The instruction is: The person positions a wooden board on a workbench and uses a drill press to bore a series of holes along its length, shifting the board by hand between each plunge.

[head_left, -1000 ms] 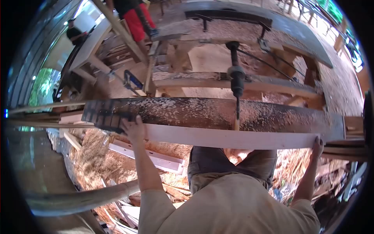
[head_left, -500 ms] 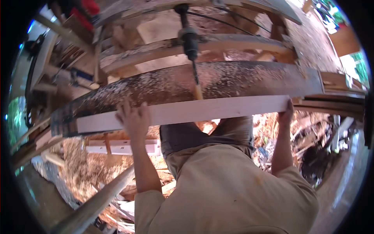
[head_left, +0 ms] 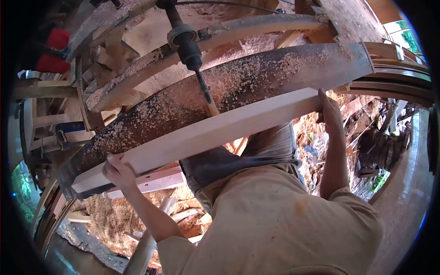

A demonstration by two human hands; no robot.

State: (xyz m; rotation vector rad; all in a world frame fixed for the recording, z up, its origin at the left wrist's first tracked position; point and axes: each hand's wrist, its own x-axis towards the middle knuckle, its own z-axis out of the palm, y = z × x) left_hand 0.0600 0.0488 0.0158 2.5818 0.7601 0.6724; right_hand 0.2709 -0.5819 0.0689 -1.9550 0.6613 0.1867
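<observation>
A long pale wooden board (head_left: 206, 135) lies along the near edge of a dark work table (head_left: 316, 62) strewn with shavings. My left hand (head_left: 120, 172) grips the board near its left end, fingers bent over its edge. At the other end, my right hand (head_left: 330, 112) is closed round the board's corner. A drill chuck (head_left: 189, 52) carries a long bit (head_left: 205, 89) that slants down to the board's far side, around mid-length. Whether the bit's tip touches the wood is hard to tell.
Behind the table runs a curved wooden beam (head_left: 256, 27). Another pale board with holes (head_left: 158, 179) sits below on the left, near a round pole (head_left: 149, 250). Stacked planks (head_left: 389, 87) stand at the right. Sawdust and scraps cover the ground.
My left hand has gone from lying spread on the board to gripping it nearer its left end. The view has tilted, and the board now shows its top and near side.
</observation>
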